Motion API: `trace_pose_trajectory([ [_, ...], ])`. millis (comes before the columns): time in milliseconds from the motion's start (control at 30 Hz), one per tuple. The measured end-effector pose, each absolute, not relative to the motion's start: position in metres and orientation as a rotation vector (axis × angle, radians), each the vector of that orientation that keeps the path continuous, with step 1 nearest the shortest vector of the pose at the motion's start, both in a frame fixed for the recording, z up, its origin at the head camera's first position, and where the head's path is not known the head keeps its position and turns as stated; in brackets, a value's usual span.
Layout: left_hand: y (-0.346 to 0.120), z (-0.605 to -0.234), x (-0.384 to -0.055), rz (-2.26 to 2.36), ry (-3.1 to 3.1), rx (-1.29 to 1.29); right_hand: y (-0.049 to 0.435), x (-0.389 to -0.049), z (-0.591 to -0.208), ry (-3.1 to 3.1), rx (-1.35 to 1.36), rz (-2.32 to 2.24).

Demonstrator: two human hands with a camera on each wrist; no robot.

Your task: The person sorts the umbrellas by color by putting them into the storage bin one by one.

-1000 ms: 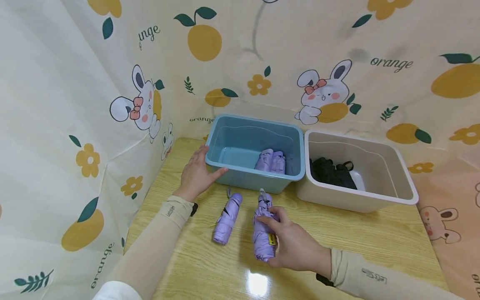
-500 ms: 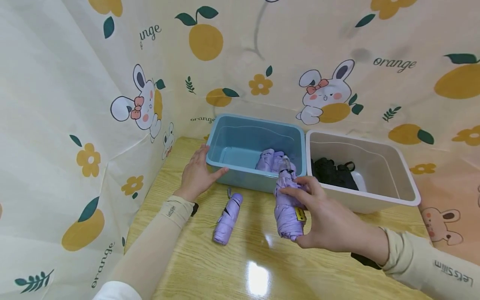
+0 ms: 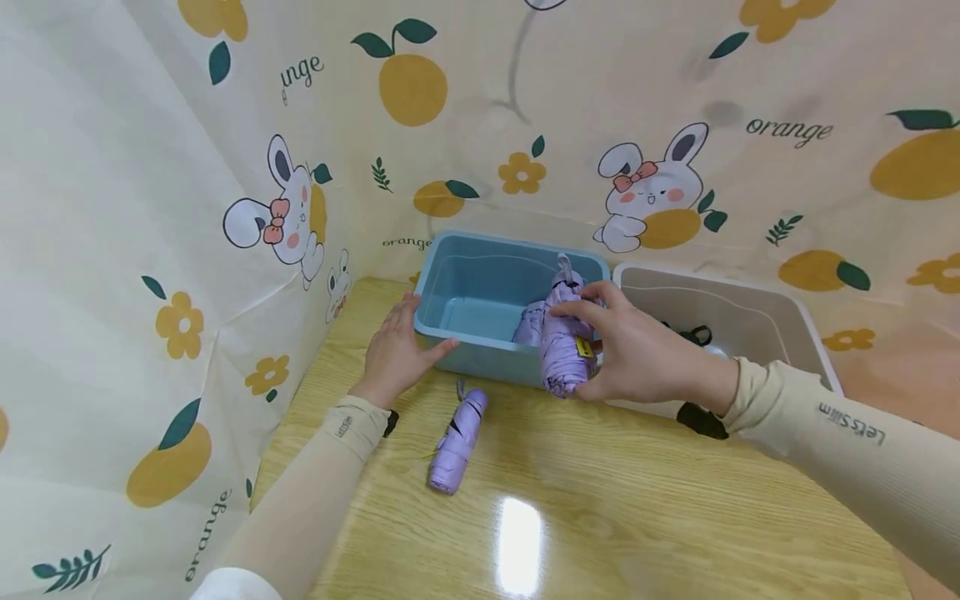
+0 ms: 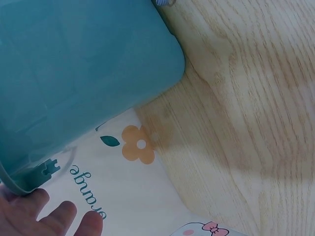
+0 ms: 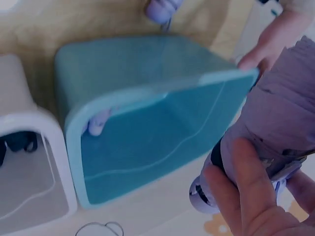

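Note:
My right hand [image 3: 637, 346] grips a folded lilac umbrella [image 3: 564, 350] with a yellow tag, its strap end pointing up. The umbrella hangs over the front rim of the blue bin [image 3: 487, 354], towards the right end. Thumb and fingers [image 5: 253, 182] curl round it in the right wrist view. Inside the bin lie other lilac umbrellas [image 3: 529, 325], partly hidden by the held one. With fingers spread, my left hand [image 3: 397, 350] rests against the bin's left front corner. A second folded umbrella [image 3: 458, 442] lies on the table in front of the bin.
Right of the blue bin stands a beige bin [image 3: 750, 308] holding black items [image 3: 697, 336], mostly covered by my right arm. Behind and left hangs a patterned cloth [image 3: 517, 100]. The wooden table [image 3: 615, 500] extends in front.
My right hand has lifted the umbrella off the table and carried it up and forward to the blue bin's rim. The left hand has stayed at the bin's corner.

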State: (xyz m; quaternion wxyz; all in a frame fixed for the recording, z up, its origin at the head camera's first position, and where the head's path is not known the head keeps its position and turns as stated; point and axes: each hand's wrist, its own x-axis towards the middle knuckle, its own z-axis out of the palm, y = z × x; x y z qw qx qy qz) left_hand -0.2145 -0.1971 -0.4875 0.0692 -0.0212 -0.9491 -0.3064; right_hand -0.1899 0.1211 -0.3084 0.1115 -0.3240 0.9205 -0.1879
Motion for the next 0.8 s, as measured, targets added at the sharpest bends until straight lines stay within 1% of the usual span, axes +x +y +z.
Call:
trace_pose_trajectory([
  [400,-0.198,-0.488,-0.214,-0.925,-2.852,-0.069,0.098,-0.264,-0.319,2.706,-0.864,-0.464],
  [633,-0.198,-0.49,-0.213,-0.908,-2.844,-0.068,0.08,-0.305,-0.337,2.64,-0.801,-0.34],
  [800,-0.198,-0.491,-0.214,-0.905,-2.839,-0.071,0.071,-0.324,-0.355,2.551,-0.798,-0.27],
])
